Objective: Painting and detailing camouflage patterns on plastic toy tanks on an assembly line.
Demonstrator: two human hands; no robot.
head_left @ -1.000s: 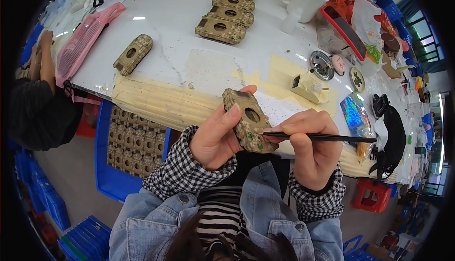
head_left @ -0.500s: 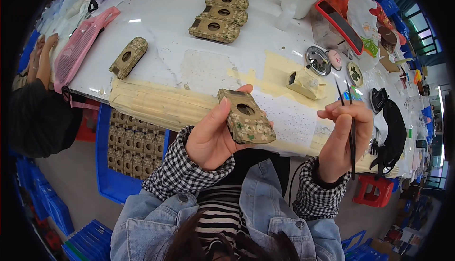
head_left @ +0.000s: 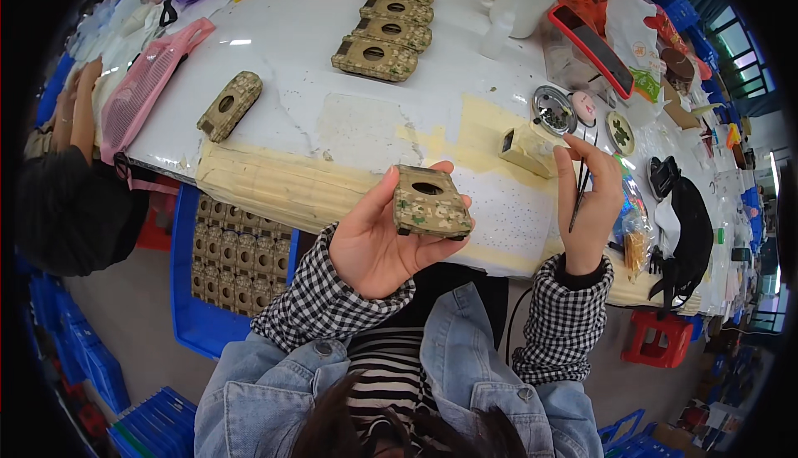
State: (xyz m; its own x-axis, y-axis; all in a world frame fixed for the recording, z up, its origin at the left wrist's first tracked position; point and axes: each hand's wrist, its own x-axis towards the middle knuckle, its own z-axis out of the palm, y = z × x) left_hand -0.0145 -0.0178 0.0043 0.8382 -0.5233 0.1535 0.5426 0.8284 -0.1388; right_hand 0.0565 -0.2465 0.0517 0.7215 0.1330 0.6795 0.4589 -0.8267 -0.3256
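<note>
My left hand (head_left: 371, 246) is closed around a camouflage-painted toy tank hull (head_left: 431, 209), held tilted over the table's near edge, with the round hole in its deck showing. In my right hand (head_left: 596, 188) is a pair of dark tweezers (head_left: 579, 184), lying across the palm. The thumb and forefinger of that hand reach to the right end of a small block wrapped in yellowish tape (head_left: 525, 150); whether they touch it I cannot tell. Just beyond are a round metal dish (head_left: 552, 107) with small dark bits and a round lid (head_left: 620, 132) holding small green pieces.
Several matching hulls (head_left: 376, 57) stand in a row at the back, and one hull (head_left: 230, 107) lies at left. A blue crate (head_left: 184, 308) of hulls is below the table. A red-cased phone (head_left: 592, 51) and white mug (head_left: 532, 1) stand back right. Someone's arm (head_left: 86, 117) is far left.
My right hand has moved forward and left to the taped block, the tweezers now swung back into the palm. The left hand has turned the tank hull so its end faces me more.
</note>
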